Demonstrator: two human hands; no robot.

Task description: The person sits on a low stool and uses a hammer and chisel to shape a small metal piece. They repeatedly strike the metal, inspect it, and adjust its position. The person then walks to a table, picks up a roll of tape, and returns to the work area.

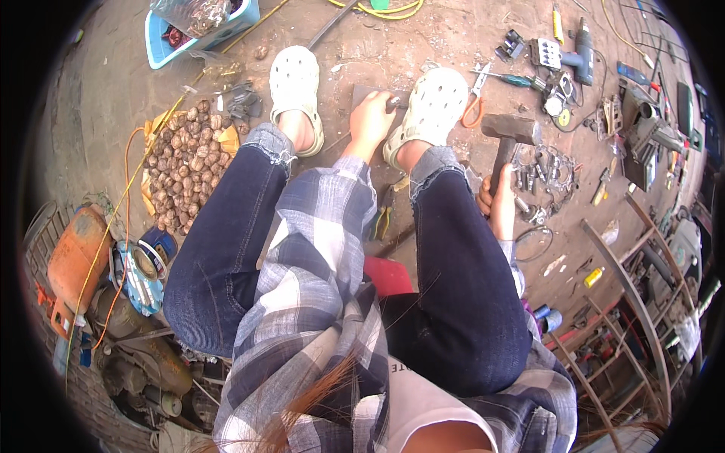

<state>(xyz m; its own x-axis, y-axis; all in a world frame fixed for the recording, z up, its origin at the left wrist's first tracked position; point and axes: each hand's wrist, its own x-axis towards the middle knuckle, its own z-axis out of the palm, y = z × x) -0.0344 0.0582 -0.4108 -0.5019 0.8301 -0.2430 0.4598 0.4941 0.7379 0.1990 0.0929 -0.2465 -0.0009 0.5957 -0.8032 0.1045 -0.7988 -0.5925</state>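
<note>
My left hand (372, 121) grips a small dark metal piece (393, 106) over a dark plate (362, 95) on the ground, between my white clogs (430, 102). My right hand (498, 202), outside my right knee, is closed round the handle of a hammer (510, 130), its heavy head raised beside orange-handled scissors (473, 109). Pliers (384, 211) with yellow-and-black handles lie between my legs. A heap of walnuts (189, 158) rests on torn brown paper to my left.
A blue basin (162, 49) with bags sits at upper left. An orange container (75, 249) and cords lie at left. A heat gun (581, 57), metal parts (551, 170) and tools are strewn at right, near bent metal frames (634, 302).
</note>
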